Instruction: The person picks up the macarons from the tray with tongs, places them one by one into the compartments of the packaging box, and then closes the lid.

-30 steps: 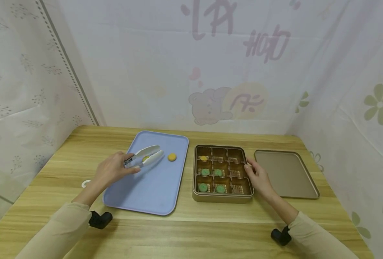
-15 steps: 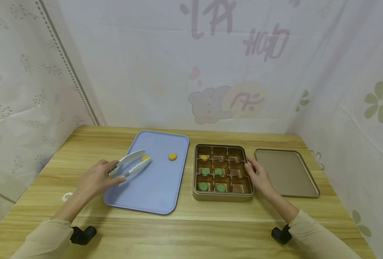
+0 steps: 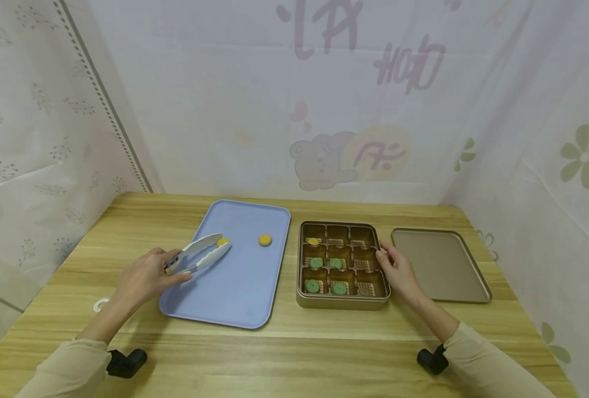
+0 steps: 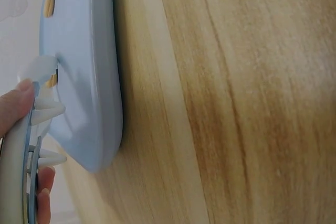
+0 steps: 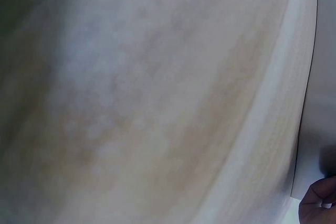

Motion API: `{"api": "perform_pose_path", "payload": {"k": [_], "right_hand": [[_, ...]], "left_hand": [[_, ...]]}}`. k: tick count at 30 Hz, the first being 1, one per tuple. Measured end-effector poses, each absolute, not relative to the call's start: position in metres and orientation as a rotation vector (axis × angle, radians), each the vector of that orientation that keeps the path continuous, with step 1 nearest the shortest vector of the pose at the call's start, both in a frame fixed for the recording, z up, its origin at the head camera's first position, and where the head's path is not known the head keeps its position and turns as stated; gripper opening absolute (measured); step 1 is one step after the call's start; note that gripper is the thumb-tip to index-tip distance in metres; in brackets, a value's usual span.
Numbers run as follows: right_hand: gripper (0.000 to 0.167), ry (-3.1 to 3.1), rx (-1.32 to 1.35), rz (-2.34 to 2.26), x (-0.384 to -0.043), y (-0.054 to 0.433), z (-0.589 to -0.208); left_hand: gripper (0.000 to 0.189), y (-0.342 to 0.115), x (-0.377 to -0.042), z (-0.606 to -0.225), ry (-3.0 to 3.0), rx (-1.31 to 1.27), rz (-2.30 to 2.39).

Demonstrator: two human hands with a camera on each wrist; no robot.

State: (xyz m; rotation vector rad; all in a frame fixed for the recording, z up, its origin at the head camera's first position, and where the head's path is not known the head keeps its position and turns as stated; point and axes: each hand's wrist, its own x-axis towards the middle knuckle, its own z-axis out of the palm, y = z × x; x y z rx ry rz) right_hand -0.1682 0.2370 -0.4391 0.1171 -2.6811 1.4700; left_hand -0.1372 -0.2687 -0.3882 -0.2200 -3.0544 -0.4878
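My left hand point(image 3: 145, 279) grips silvery tongs with pale scalloped tips point(image 3: 214, 256) over the blue tray point(image 3: 235, 298). The spread tips stand on either side of a yellow macaron point(image 3: 222, 242), which they partly hide in the left wrist view. A second yellow macaron point(image 3: 264, 240) lies farther right on the tray. My right hand point(image 3: 399, 273) holds the right wall of a gold tin point(image 3: 341, 303), thumb at the rim. Inside the tin's brown divided insert, a yellow macaron point(image 3: 313, 241) sits back left, and several green round pieces point(image 3: 339, 288) occupy left and middle compartments.
A flat gold lid point(image 3: 443, 265) lies to the right of the tin, behind my right forearm. Beside my left wrist, a small white ring-shaped piece point(image 3: 100, 304) rests on the wooden table point(image 3: 274, 365). Printed curtains point(image 3: 225, 110) enclose the back and sides.
My left hand has drawn the tongs back to the left and slightly down, bringing the tips to either side of the left macaron. The right hand and the tin stay put.
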Motion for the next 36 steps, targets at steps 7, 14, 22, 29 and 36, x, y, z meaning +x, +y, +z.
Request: {"api": "perform_pose_path", "payload": {"k": [7,14,22,29,36], "right_hand": [[0.044,-2.677,0.119,1.480,-0.1683,0.2374,-0.4394],[0.044,-2.674,0.127,1.468,-0.1684,0.2381,-0.4398],[0.044,-2.681,0.132,1.466,-0.1682,0.2380,-0.4396],[0.042,-2.675,0.130,1.453,-0.1685,0.2380,-0.4402],[0.043,-2.666,0.130,1.476,-0.1683,0.2379,-0.4396]], "left_hand": [[0.072,-0.2679,-0.1361,-0.3902,-3.051,-0.221,-0.499],[0.074,-0.2679,-0.1371,-0.3901,-3.065,-0.231,-0.495],[0.071,-0.2677,-0.1353,-0.3899,-3.059,-0.221,-0.504],[0.068,-0.2671,-0.1339,-0.3906,-3.034,-0.221,-0.541],[0.070,-0.2643,-0.1356,-0.3859,-3.022,-0.198,-0.567]]}}
